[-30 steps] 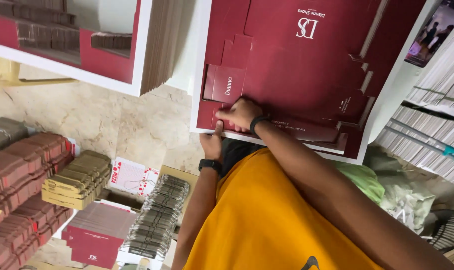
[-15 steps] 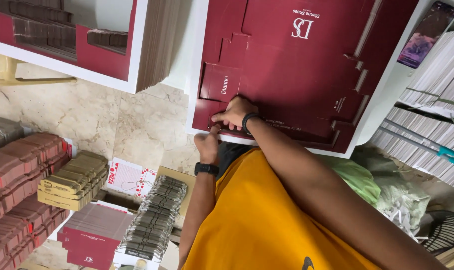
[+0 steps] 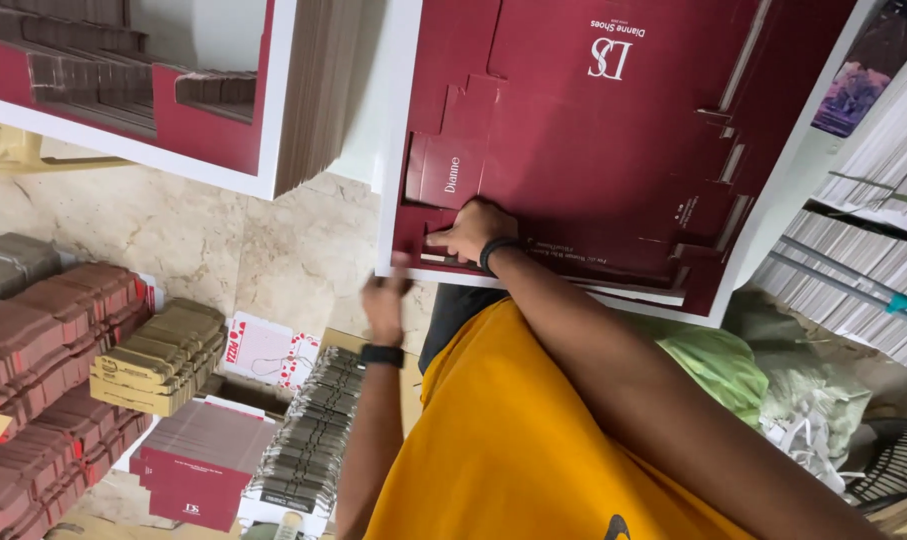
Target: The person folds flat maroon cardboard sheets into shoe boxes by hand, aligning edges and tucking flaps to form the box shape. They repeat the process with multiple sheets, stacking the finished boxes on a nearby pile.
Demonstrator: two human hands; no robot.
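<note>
Our right hand (image 3: 470,232) lies curled on the near edge of a flat maroon box blank (image 3: 593,140), fingers drawn together and pressing a small die-cut flap against the sheet rather than pinching it. A black band circles that wrist. Just below and to the left, our left hand (image 3: 385,300) hangs at the white table edge (image 3: 393,150), blurred, so we cannot tell whether its fingers are spread or closed; it seems to hold nothing and wears a black wristband too.

We judge the step in hand to be the working of a corner tab on this printed blank, either folding it or freeing it along its cut line. The next move, as we read it, calls for a steadying grip from the left hand on the sheet's edge while the right bends the flap cleanly along the crease.

Outward from the hands, the blank spreads flat across the table, its cut tabs running toward the far right side. Farther left, a second white-edged table (image 3: 273,100) holds maroon cartons (image 3: 198,125) with stacked board inside. Below the left hand, on the marble floor (image 3: 193,230), stand piles of folded maroon blanks (image 3: 198,465), a grey stack (image 3: 313,440) and yellowish brown cartons (image 3: 158,355). To the right, pale sheets (image 3: 863,270) rise in stacks.
</note>
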